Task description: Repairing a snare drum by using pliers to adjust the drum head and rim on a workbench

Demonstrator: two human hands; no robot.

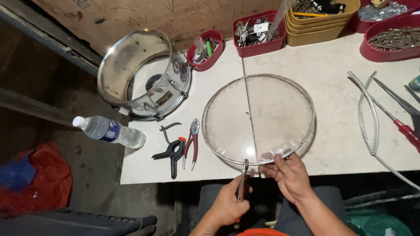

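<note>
A clear round drumhead lies flat on the pale bench, its near rim at the bench edge. The left hand has its fingers clamped on a slim metal tool touching that rim, while the right hand pinches the rim just beside it. Red-handled pliers and a black clamp lie to the left.
</note>
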